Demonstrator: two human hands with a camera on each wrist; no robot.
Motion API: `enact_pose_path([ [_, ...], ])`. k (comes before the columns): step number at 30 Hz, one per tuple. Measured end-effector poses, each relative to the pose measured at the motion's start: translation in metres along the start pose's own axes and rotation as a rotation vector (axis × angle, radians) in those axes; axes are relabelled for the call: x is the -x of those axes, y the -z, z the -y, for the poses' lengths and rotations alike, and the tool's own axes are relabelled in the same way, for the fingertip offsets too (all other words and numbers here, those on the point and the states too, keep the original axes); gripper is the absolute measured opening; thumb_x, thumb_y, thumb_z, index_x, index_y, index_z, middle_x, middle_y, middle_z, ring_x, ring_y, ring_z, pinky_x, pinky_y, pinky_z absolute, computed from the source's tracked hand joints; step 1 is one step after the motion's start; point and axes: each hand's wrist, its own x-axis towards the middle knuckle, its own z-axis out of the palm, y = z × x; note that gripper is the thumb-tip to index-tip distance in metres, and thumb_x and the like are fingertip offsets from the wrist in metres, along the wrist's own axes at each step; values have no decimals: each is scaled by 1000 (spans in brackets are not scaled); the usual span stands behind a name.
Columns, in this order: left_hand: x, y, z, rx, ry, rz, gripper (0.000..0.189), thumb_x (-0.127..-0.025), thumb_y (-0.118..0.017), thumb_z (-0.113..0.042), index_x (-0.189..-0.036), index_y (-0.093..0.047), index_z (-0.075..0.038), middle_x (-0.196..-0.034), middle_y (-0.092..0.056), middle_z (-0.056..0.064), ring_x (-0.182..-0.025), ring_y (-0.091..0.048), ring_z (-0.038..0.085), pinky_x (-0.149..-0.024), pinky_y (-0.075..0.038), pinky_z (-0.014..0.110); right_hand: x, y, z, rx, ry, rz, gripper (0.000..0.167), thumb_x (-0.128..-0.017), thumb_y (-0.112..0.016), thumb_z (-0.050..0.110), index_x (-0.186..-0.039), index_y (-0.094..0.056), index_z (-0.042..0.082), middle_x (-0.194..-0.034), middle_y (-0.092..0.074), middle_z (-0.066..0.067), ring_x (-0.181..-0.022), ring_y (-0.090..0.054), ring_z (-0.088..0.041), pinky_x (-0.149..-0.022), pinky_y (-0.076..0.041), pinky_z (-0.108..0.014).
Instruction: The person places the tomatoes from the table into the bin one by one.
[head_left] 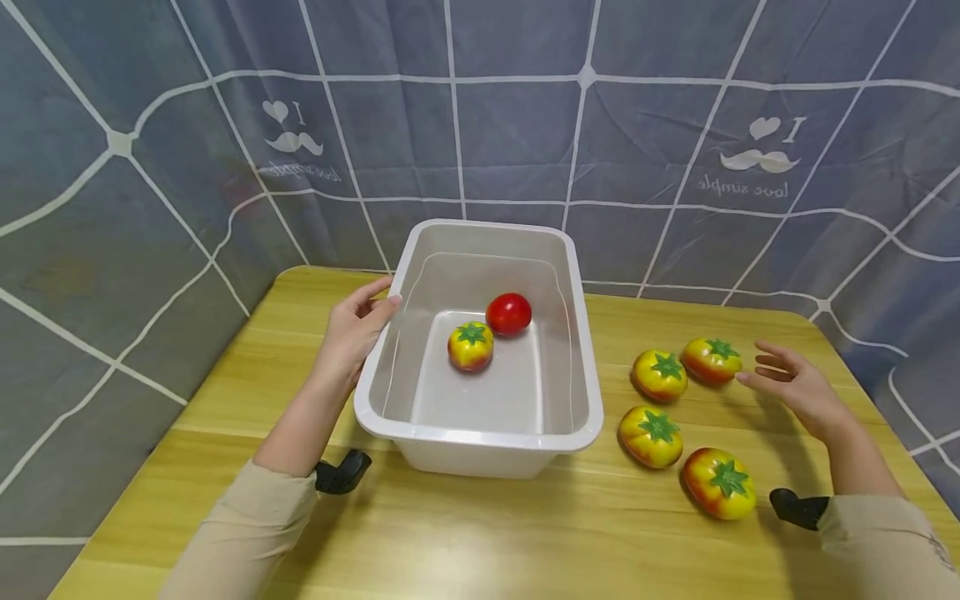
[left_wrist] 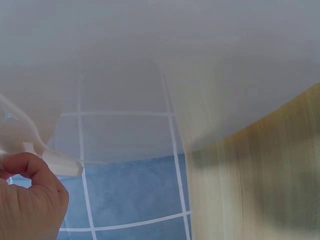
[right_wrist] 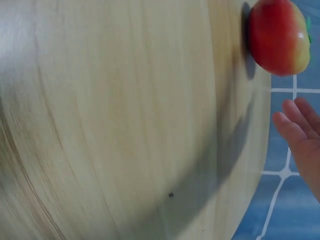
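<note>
A white plastic basin (head_left: 480, 454) stands mid-table. My left hand (head_left: 356, 333) grips its left rim, thumb over the edge and fingers outside; the left wrist view shows the basin's wall (left_wrist: 125, 100) close up beside the hand (left_wrist: 35, 197). Inside the basin lie a yellow-and-red toy fruit with a green star-shaped top (head_left: 471, 347) and a plain red, tomato-like one (head_left: 509, 314). My right hand (head_left: 806, 392), fingers loosely spread and holding nothing, hovers just right of another yellow-and-red fruit (head_left: 712, 361). In the right wrist view that fruit (right_wrist: 279, 37) lies a small gap beyond the fingertips.
Three more yellow-and-red fruits lie right of the basin: one at the back (head_left: 659, 375), one in the middle (head_left: 650, 437) and one nearer me (head_left: 719, 483). A grey-blue curtain (head_left: 517, 142) with white lines hangs behind the wooden table (head_left: 465, 542).
</note>
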Motion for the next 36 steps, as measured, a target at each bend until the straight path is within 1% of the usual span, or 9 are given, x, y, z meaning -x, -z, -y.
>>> enact_pose_path([
  [2, 0, -1, 0, 2, -3, -2, 47, -92, -59, -17, -136, -48, -4, -88, -51, 3, -73, -54, 8, -63, -51, 18, -1, -2, -2, -11, 5, -8, 71, -93, -58, 24, -149, -17, 9, -139, -22, -33, -108, -44, -9, -73, -41, -6],
  [4, 0, 0, 0, -1, -5, -4, 47, -92, -59, -17, -136, -48, -4, -88, -51, 3, -73, -54, 8, -64, -51, 18, -1, -5, -1, -27, 11, -14, 70, -92, -59, 23, -149, -20, 9, -138, -23, -33, -100, -41, 3, -72, -41, -5],
  [7, 1, 0, 0, -3, -6, -7, 47, -92, -59, -17, -135, -48, -4, -89, -51, 2, -74, -54, 8, -64, -51, 17, -2, -8, 0, -28, 13, -7, 71, -92, -59, 23, -148, -19, 6, -139, -23, -35, -105, -45, -7, -72, -41, -5],
  [9, 1, 0, 0, 2, -9, -7, 47, -92, -59, -17, -135, -48, -4, -89, -51, 2, -74, -54, 8, -64, -51, 17, -3, -9, 1, -18, 9, -2, 72, -92, -60, 24, -148, -18, 6, -139, -22, -35, -111, -45, -22, -72, -41, -4],
  [11, 0, 0, -1, 11, -12, -5, 47, -92, -59, -17, -135, -48, -3, -89, -51, 3, -73, -54, 8, -64, -51, 18, -6, -8, 2, -15, 8, 9, 75, -92, -59, 24, -148, -15, 3, -140, -21, -36, -119, -36, -40, -72, -40, -4],
  [16, -1, -1, 0, 13, -18, -3, 47, -92, -59, -17, -135, -48, -4, -89, -52, 3, -73, -55, 9, -63, -51, 18, -11, -9, 6, -13, 1, 28, 78, -92, -60, 26, -147, -11, -3, -140, -19, -38, -124, -25, -53, -69, -40, -3],
  [24, -1, -2, 0, 16, -16, -13, 45, -92, -59, -16, -134, -49, -3, -87, -52, 3, -71, -54, 8, -62, -50, 18, -20, -11, 9, 32, -20, 52, 83, -91, -61, 28, -145, -9, -7, -139, -19, -41, -124, -24, -57, -66, -38, -4],
  [31, -1, -2, 0, 13, -9, -9, 47, -92, -59, -17, -135, -48, -3, -88, -51, 3, -73, -55, 8, -63, -51, 18, -26, -15, 10, 42, -20, 45, 81, -90, -62, 27, -144, -13, -9, -137, -22, -41, -123, -25, -57, -66, -37, -4],
  [36, -1, -2, 0, 5, -1, -10, 47, -92, -59, -17, -135, -48, -4, -90, -51, 3, -74, -54, 8, -64, -51, 18, -25, -17, 11, 56, -7, 22, 75, -91, -62, 25, -141, -20, -13, -136, -26, -41, -121, -28, -56, -65, -37, -3],
])
